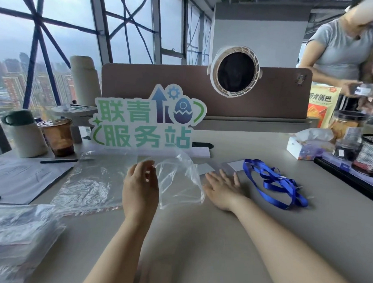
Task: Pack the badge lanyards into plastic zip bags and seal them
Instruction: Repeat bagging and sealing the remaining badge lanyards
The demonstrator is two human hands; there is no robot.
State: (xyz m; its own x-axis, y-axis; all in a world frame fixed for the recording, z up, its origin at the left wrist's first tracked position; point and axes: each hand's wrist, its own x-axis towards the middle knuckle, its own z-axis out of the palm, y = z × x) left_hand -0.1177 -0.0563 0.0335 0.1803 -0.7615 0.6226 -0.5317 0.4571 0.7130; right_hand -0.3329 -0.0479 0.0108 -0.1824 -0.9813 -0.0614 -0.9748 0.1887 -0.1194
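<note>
Zip bag (179, 179) is lifted off the desk (198, 238) mid-frame, with my left hand (141, 186) pinching its edge. My right hand (222, 185) is flat with fingers spread, just right of the bag. The blue lanyard (273, 183) lies tangled right of centre, near my fingertips but apart.
</note>
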